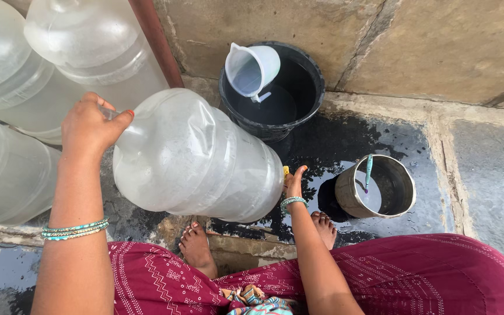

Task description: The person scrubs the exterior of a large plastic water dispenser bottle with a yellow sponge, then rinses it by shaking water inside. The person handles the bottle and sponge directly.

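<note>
A large clear plastic water jug (196, 157) lies tilted on its side above the wet stone floor (345, 143), held between both hands. The left hand (91, 125) is wrapped tight around the jug's neck, fingers curled closed on it; the mouth and any cap are hidden under that grip. The right hand (294, 182) sits at the jug's base end, mostly concealed behind the jug's bottom, so only the wrist, the thumb side and a fingertip show; whether those fingers are spread flat against the base or hooked under it cannot be told. Beaded bangles circle both wrists.

Behind the jug, a black bucket (310, 76) stands against the stone wall (415, 41), with a clear plastic measuring jug (252, 69) leaning inside on its rim. How much water the bucket holds is hard to judge from its dark interior. To the right of the right hand, just beside it, a round steel pot (351, 201) stands on the wet floor with a thin blue-green handled tool (368, 170) resting inside; the tool's lower end is hard to make out.

At the left, more clear water jugs (13, 93) are stacked, all cut off by the picture's edge. The person's bare feet (196, 248) rest on a stone step below the jug, and a maroon patterned skirt (427, 274) fills the bottom of the view
</note>
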